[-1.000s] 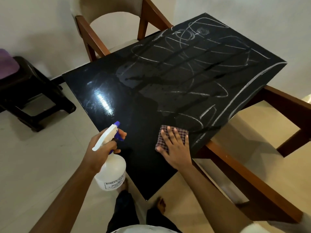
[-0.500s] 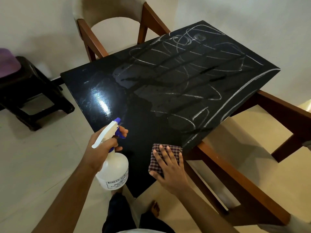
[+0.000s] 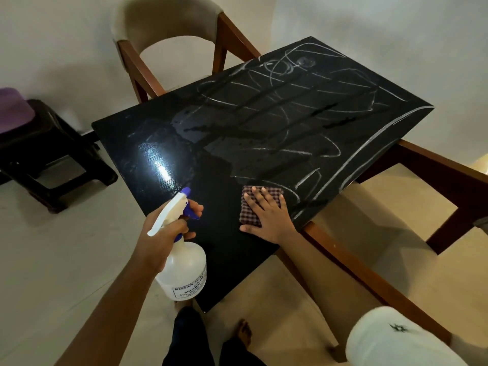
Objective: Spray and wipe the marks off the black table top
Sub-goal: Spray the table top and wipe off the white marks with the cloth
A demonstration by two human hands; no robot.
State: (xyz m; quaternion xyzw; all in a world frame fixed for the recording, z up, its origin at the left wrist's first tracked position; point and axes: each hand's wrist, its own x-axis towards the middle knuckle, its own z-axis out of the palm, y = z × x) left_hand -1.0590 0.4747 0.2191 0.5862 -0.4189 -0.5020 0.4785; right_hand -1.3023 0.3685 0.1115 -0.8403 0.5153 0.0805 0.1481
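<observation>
From the head camera: black bench (image 3: pixel 184 143), wet and glossy, scribbled with white marks (image 3: pixel 290 122) over its far and right parts. Near the right edge, a checked cloth (image 3: pixel 265 192) flat under the spread right hand (image 3: pixel 269 217); just left of it, a spray bottle (image 3: pixel 184 270) gripped at the neck by the left hand (image 3: pixel 163 233), finger on the blue trigger. Behind the bench a chair (image 3: pixel 163 19), off left a dark stool (image 3: pixel 52 154).

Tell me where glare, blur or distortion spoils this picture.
Head view: strong glare on the table top beyond the bottle; the wide lens stretches the frame corners; the light is dim, yet the marks read clearly; no blur worth noting.
</observation>
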